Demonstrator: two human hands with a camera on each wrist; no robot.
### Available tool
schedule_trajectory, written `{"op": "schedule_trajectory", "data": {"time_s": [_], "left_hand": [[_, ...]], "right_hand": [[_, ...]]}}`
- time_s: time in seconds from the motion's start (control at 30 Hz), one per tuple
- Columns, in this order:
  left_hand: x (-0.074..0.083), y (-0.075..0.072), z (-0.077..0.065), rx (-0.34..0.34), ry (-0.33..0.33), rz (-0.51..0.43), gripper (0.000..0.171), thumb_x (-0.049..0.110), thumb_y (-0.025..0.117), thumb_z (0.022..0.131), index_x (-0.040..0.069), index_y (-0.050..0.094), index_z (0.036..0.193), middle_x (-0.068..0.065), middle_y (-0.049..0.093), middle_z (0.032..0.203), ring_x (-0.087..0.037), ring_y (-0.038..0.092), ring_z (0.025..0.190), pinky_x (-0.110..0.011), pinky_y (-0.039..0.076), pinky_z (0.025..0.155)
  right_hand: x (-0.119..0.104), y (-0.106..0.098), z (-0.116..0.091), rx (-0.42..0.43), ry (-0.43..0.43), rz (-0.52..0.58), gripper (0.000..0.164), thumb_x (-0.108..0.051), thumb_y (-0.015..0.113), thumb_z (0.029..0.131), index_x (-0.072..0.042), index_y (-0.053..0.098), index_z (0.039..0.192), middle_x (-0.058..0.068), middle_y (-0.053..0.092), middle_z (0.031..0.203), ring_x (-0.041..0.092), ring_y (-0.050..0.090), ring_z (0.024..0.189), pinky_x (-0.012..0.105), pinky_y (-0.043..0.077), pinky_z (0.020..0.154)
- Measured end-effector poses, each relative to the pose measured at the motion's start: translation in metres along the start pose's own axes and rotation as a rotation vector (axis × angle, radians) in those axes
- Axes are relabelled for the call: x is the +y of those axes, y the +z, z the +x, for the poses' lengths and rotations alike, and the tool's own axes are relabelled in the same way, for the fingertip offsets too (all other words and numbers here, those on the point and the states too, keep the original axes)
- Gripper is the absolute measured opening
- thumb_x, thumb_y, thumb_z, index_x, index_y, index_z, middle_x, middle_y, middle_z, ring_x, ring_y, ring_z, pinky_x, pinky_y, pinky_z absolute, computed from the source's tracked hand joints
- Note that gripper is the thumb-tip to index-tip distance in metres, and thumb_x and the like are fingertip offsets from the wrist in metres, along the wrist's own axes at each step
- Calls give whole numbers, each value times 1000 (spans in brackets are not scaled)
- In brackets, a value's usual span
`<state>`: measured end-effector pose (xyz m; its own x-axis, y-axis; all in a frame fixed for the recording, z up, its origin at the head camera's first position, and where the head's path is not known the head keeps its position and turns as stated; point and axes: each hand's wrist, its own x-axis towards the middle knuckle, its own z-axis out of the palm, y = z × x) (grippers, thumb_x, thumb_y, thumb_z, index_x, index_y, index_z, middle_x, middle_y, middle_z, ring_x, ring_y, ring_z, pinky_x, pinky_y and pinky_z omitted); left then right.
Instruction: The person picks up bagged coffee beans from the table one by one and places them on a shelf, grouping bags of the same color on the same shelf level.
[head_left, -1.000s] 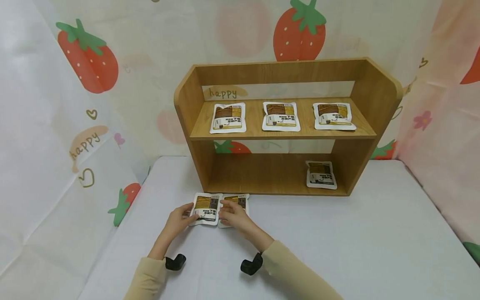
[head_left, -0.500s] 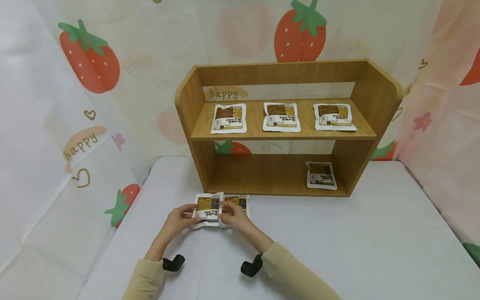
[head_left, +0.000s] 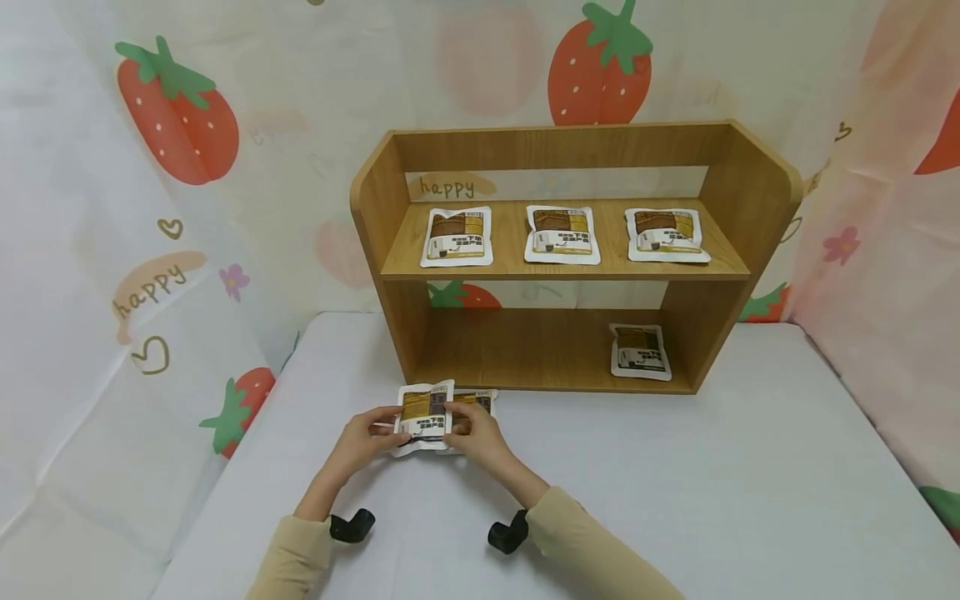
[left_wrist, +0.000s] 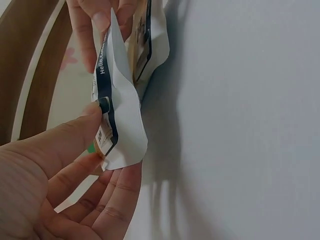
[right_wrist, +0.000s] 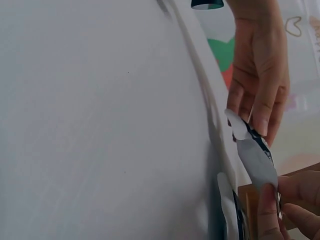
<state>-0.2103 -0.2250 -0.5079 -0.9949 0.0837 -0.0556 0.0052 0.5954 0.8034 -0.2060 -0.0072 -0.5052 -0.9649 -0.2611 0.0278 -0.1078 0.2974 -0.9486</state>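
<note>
A white-edged food pouch (head_left: 424, 414) with a brown and yellow label is held between both hands, in front of the shelf. My left hand (head_left: 360, 442) pinches its left edge, thumb on the printed face and fingers behind, as the left wrist view shows. At the opposite edge my right hand (head_left: 482, 442) grips it between thumb and fingers. Both wrist views show the pouch (right_wrist: 257, 160) raised off the white cloth. A second pouch (head_left: 480, 400) lies on the table behind the right hand, partly covered by the held one.
A two-tier wooden shelf (head_left: 562, 275) stands at the back of the white table (head_left: 750, 467). Three similar pouches, one of them the middle pouch (head_left: 562, 236), lie along its upper tier. Another pouch (head_left: 640, 352) lies at the right of the lower tier.
The held pouch has shifted slightly right and up, tilting more upright and covering more of the second pouch. My right fingers have come to grip its right edge.
</note>
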Motion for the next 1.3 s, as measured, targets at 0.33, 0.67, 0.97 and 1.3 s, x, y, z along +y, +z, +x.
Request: {"op": "schedule_trajectory", "data": {"time_s": [0.33, 0.67, 0.97, 1.3], "left_hand": [[5, 8, 1, -11, 28, -40, 52, 19, 77, 76, 4, 59, 122, -18, 62, 111, -24, 63, 92, -23, 52, 67], [13, 21, 7, -15, 37, -60, 52, 20, 77, 75, 7, 60, 123, -16, 62, 113, -23, 63, 92, -26, 53, 69], [21, 33, 10, -19, 51, -68, 52, 19, 77, 76, 6, 59, 123, -15, 63, 112, -22, 63, 90, -27, 53, 69], [33, 44, 14, -25, 89, -76, 51, 17, 77, 75, 7, 60, 122, -14, 63, 114, -20, 64, 88, -27, 52, 69]], "right_hand": [[7, -10, -3, 7, -19, -38, 51, 4, 69, 76, 0, 56, 125, 21, 51, 115, 17, 62, 83, 17, 49, 60], [13, -26, -5, 19, -29, -32, 52, 4, 69, 76, 0, 55, 126, 21, 52, 116, 17, 60, 83, 18, 49, 62], [16, -39, -8, 25, -14, -2, 55, 5, 68, 76, 0, 52, 128, 23, 50, 119, 17, 59, 83, 19, 49, 62], [21, -55, -12, 76, -33, 11, 55, 6, 68, 73, 2, 54, 126, 23, 54, 117, 20, 62, 83, 20, 49, 63]]}}
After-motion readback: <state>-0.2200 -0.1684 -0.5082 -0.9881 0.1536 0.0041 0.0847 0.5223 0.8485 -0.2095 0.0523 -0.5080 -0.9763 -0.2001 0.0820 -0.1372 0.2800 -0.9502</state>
